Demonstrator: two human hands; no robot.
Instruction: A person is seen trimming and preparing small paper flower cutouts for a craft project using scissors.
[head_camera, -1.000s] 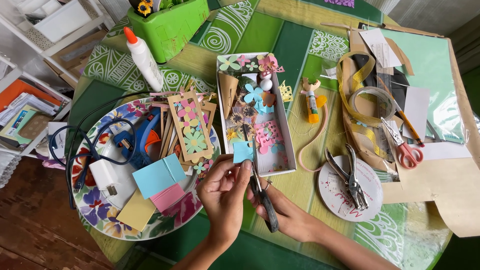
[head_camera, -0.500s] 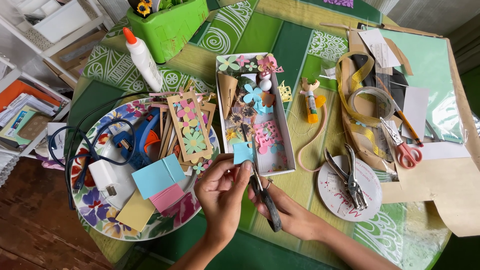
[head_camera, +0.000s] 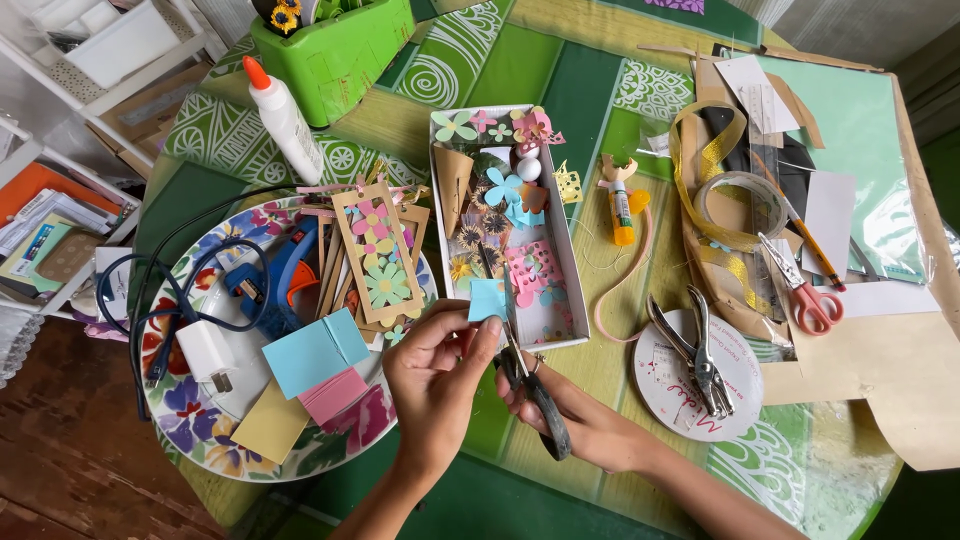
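**Hands at work: blue paper and scissors**

The left hand pinches a small blue paper between thumb and fingertips, fingers closed on its lower edge. The paper is held just above the near end of the white tray, which contains paper flowers. The right hand is clamped on the dark handles of the scissors; the blades point away from the person and meet the paper's right edge. Both hands touch each other at the fingers, over the green patterned surface.

To the left, a floral plate carries a blue glue gun, a white charger, coloured paper squares and flowered cut-out frames. A glue bottle lies beyond it. To the right, pliers rest on a white disc, with red-handled scissors farther right
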